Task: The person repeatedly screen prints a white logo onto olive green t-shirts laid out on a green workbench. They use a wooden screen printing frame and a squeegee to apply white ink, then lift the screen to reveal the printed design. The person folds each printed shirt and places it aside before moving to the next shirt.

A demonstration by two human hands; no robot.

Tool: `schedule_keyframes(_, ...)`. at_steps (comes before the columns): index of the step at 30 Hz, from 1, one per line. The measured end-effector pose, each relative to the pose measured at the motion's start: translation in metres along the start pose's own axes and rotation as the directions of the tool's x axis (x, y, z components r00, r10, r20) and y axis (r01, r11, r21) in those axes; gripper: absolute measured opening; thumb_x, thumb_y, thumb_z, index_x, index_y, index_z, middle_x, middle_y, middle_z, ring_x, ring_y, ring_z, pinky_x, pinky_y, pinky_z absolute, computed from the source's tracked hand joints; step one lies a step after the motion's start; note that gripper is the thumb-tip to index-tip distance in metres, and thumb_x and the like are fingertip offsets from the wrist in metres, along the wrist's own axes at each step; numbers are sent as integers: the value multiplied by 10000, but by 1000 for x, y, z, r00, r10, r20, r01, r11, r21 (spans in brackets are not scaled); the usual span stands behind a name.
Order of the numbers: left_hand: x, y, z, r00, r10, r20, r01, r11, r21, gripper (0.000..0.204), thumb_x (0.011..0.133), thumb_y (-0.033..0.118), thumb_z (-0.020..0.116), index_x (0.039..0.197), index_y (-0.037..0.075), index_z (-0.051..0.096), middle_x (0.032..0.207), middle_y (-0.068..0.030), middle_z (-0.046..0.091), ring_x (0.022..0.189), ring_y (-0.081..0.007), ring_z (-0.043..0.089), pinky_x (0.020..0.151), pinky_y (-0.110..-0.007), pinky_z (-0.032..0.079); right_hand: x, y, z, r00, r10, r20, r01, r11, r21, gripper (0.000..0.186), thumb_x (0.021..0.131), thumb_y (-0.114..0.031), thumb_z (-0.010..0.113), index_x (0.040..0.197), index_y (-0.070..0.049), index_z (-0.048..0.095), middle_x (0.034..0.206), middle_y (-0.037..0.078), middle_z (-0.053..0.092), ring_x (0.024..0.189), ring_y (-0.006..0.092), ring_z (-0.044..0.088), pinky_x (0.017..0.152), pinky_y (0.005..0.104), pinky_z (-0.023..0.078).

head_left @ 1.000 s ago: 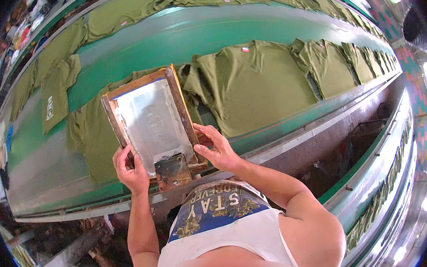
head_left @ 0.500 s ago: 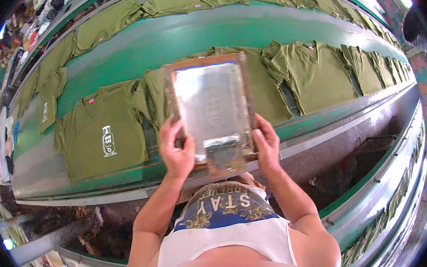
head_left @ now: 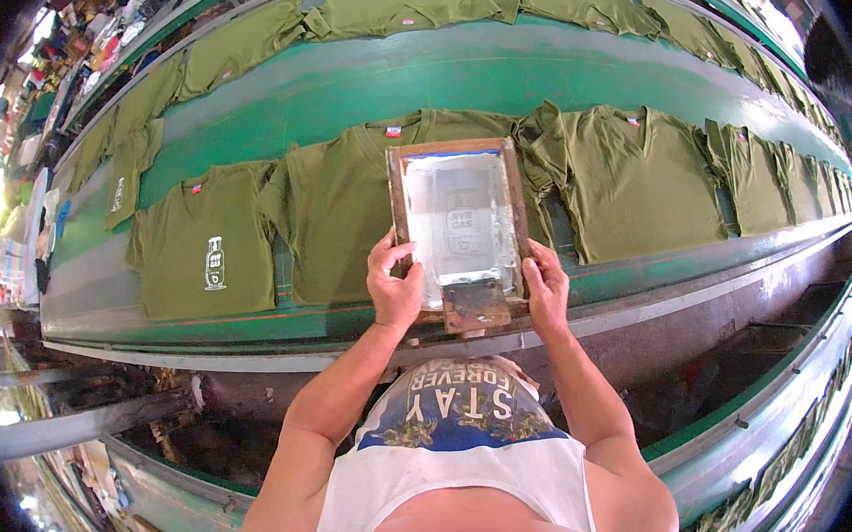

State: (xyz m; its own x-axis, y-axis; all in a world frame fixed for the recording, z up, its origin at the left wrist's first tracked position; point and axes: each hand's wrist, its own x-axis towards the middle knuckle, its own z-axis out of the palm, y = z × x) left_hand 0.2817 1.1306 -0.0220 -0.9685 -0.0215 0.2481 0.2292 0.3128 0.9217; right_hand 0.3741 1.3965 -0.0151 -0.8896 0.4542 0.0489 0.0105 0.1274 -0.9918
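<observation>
A: Where do we have the wooden-framed screen (head_left: 459, 231)?

B: Upright-ish in our view, between our two hands, with its near end toward our body. We see it overlapping an olive shirt (head_left: 334, 229); whether it touches the cloth, we cannot tell.

A: And our left hand (head_left: 394, 286)?

B: It pinches the left rail low down: the thumb lies toward the inner side and the index finger sits higher, along the outer edge. We cannot see the fingertips underneath.

A: Our right hand (head_left: 546, 288)?

B: It grips the right rail at about the same height, thumb on the rail, the other fingers bent at the outer side. Their tips are partly hidden from us.

A: What sits between the hands?

B: A dark block (head_left: 476, 305) at the screen's near end, apart from our fingers. Farther up the mesh, beyond our fingertips, we make out a faint bottle-shaped design. To our left lies a shirt with a white bottle print (head_left: 216, 265), on the green table (head_left: 402, 59).
</observation>
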Motion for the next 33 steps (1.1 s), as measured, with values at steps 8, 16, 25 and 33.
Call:
schedule_keyframes(8, 16, -24, 0, 997, -81, -12, 81, 996, -44, 261, 859, -88, 773, 1096, 21, 783, 1475, -181, 712, 1245, -228, 717, 1019, -347, 578, 23, 8, 16, 998, -27, 54, 29, 999, -43, 387, 1070, -161, 726, 1419, 6, 713, 1329, 133, 704, 1192, 223, 681, 1059, 372, 540)
schedule_keyframes(16, 17, -28, 1, 995, -100, -12, 98, 987, -125, 250, 859, -118, 782, 1063, 25, 767, 1509, -175, 707, 1149, -165, 732, 935, -302, 587, 25, 15, 15, 996, -31, 85, 38, 995, -87, 384, 1065, -156, 734, 1403, 25, 716, 1404, 164, 698, 1259, 260, 682, 1088, 382, 540)
schedule_keyframes(25, 15, -24, -1, 984, -179, 11, 178, 966, -187, 233, 865, -114, 808, 1070, -5, 787, 1558, -202, 679, 1348, -267, 700, 1108, -372, 563, 26, 4, 10, 992, 43, 122, -35, 997, -65, 427, 1099, -198, 700, 1466, 21, 703, 1480, 164, 672, 1342, 239, 643, 1150, 383, 501)
schedule_keyframes(33, 12, -23, 1, 984, -179, 15, 179, 965, -192, 231, 874, -128, 777, 1075, -16, 753, 1597, -263, 634, 1379, -274, 689, 1127, -375, 560, 26, 8, 12, 991, 63, 115, -61, 998, -16, 438, 1098, -211, 714, 1464, 29, 697, 1484, 170, 661, 1364, 261, 636, 1164, 391, 496)
